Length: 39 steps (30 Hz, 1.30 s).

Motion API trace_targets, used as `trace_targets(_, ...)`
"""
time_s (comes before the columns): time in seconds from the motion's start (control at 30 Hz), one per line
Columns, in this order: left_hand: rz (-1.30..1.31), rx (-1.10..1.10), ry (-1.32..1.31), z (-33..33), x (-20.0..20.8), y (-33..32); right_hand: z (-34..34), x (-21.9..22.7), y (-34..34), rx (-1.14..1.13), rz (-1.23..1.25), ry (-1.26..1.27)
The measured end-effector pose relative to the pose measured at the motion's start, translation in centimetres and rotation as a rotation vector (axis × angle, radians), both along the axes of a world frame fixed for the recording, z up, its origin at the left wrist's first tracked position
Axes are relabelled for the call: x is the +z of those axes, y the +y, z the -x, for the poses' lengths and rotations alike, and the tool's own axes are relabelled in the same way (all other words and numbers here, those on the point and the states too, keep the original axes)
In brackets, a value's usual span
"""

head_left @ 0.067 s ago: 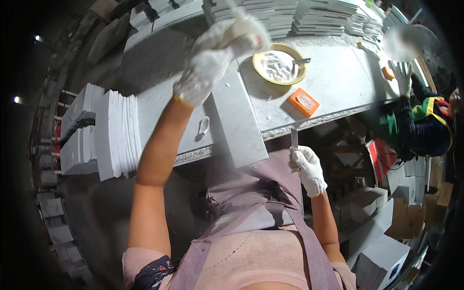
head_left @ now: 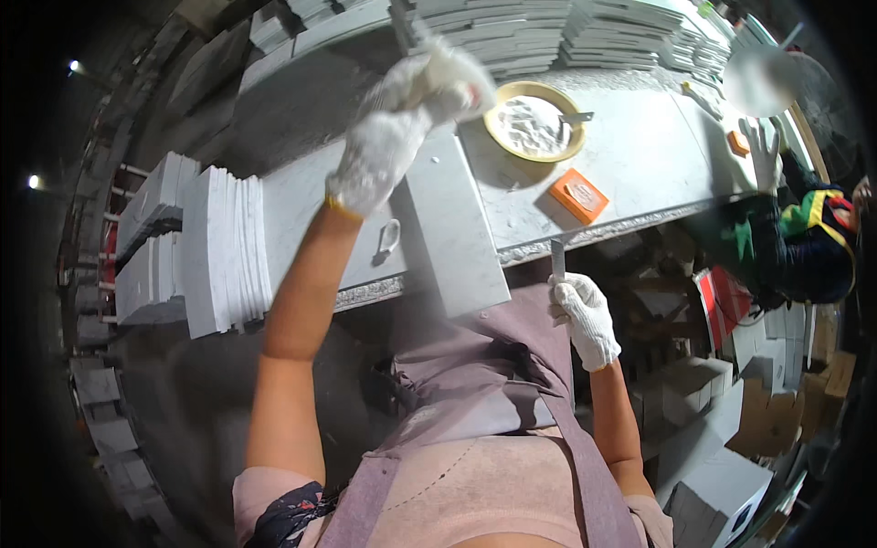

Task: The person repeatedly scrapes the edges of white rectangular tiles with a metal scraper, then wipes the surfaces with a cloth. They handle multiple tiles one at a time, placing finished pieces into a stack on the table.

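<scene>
My left hand (head_left: 388,146), in a white knit glove, is raised over the far part of the bench and smeared by motion. Its fingers look curled round something whitish that I cannot make out. Below it lies a long pale stone tile (head_left: 454,224), its near end jutting past the bench edge. My right hand (head_left: 585,320), also gloved, is closed on a flat metal scraper blade (head_left: 558,259) that points up beside the bench edge. A yellow bowl (head_left: 574,149) of white paste, with another metal blade in it, stands beyond an orange block (head_left: 579,196).
Stacked white tiles (head_left: 219,251) stand at the left, with more piles (head_left: 493,36) along the back. A small whitish piece (head_left: 389,237) lies on the bench. At the right are a co-worker's gloved hand (head_left: 763,155), cartons (head_left: 722,493) and a round fan (head_left: 813,100).
My left hand has shifted slightly left and down, its grip still closed. My right hand keeps the scraper blade nearly in place, and the whole view has shifted a little.
</scene>
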<state>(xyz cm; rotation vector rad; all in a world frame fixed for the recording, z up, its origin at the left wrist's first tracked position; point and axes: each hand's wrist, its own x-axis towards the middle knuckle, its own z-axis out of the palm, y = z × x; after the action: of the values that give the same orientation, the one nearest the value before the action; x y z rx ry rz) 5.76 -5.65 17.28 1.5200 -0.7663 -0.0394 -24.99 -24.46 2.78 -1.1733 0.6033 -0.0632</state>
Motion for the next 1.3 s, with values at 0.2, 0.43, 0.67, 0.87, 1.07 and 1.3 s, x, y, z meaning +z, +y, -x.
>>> trace_targets(0.2, -0.081, 0.179, 0.604, 4.1, -7.6, 8.9, -5.5, 2.0, -1.6, 0.034, 0.095, -0.067)
trace_targets(0.43, -0.092, 0.196, 0.538, 9.7, -12.8, 8.9, -12.2, 3.6, -4.8, 0.071, 0.375, 0.009)
trace_targets(0.67, -0.401, 0.551, 0.234, 10.8, -17.4, 5.7, -17.8, 1.3, -1.9, 0.292, 0.480, -0.041)
trace_targets(0.87, -0.315, 0.629, 0.107, 11.4, -17.6, 3.4, -23.1, -2.2, 0.1, 0.370, 0.710, -0.226)
trace_targets(1.07, -0.192, 0.383, 0.144, 11.2, -18.2, 3.1, -26.1, -1.6, 0.5, 0.511, 0.995, -0.318)
trace_targets(1.3, -0.104, 0.384, 0.213, 11.0, -20.0, 3.1, -28.1, 0.0, 1.0, 0.663, 0.973, -0.088)
